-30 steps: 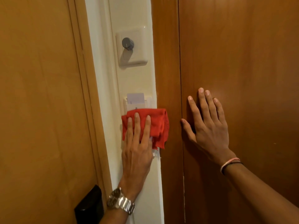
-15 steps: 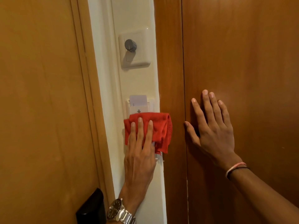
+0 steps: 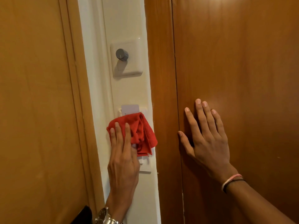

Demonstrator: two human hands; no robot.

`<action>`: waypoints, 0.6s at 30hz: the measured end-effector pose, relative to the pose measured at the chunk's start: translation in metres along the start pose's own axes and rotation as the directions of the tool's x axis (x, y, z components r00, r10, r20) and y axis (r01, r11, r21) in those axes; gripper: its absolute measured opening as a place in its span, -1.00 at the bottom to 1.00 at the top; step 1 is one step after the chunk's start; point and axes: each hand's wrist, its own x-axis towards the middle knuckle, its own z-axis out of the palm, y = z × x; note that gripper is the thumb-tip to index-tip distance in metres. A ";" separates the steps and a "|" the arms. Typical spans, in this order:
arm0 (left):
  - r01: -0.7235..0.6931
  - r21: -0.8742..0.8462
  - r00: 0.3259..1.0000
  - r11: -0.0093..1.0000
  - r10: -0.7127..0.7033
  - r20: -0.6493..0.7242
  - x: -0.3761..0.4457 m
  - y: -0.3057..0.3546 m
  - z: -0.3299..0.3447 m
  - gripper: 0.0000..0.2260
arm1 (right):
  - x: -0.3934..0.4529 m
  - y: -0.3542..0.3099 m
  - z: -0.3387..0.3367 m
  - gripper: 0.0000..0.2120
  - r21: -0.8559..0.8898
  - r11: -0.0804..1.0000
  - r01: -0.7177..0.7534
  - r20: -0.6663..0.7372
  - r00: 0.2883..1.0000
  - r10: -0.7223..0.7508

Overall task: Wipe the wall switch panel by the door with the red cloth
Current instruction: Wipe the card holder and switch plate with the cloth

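On a narrow cream wall strip [image 3: 129,91] between wooden doors, the left hand [image 3: 123,160] presses the red cloth [image 3: 139,133] flat-fingered over the switch panel [image 3: 146,165], wiping apparently underway; the right hand [image 3: 207,141] rests open, empty.

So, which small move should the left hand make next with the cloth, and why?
Probably slide the red cloth down. The left hand presses it flat on the middle of the switch panel, whose lower part shows bare below the cloth. The key card sticks out just above, so going up risks catching it. The right hand rests flat on the wooden panel.
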 end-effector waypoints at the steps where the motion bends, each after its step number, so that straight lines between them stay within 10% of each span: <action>1: -0.048 0.013 0.999 0.999 0.048 0.008 -0.005 0.003 0.002 -0.52 | 0.001 0.000 0.000 -0.29 0.003 1.000 0.000 -0.002 1.000 0.000; 4: -0.178 0.061 0.983 0.982 0.176 0.042 -0.008 -0.005 0.002 -0.53 | 0.000 0.000 -0.001 -0.30 -0.002 1.000 -0.002 0.003 1.000 0.002; 8: 0.005 0.002 1.000 1.000 -0.005 -0.002 0.000 -0.002 0.001 -0.48 | 0.001 -0.001 0.000 -0.29 0.001 1.000 -0.002 0.003 1.000 0.002; 11: -0.209 0.083 0.977 0.974 0.205 0.059 -0.014 -0.003 0.006 -0.52 | 0.000 -0.001 -0.002 -0.30 -0.009 1.000 -0.003 -0.003 1.000 0.003; 15: 0.004 0.001 1.000 1.000 -0.004 0.004 -0.002 -0.007 0.004 -0.48 | 0.000 -0.001 -0.002 -0.30 -0.004 1.000 -0.002 0.007 1.000 0.002; 18: -0.166 0.042 0.986 0.985 0.166 0.000 -0.011 -0.006 0.011 -0.49 | 0.000 -0.002 -0.002 -0.30 -0.005 1.000 -0.005 0.008 1.000 0.005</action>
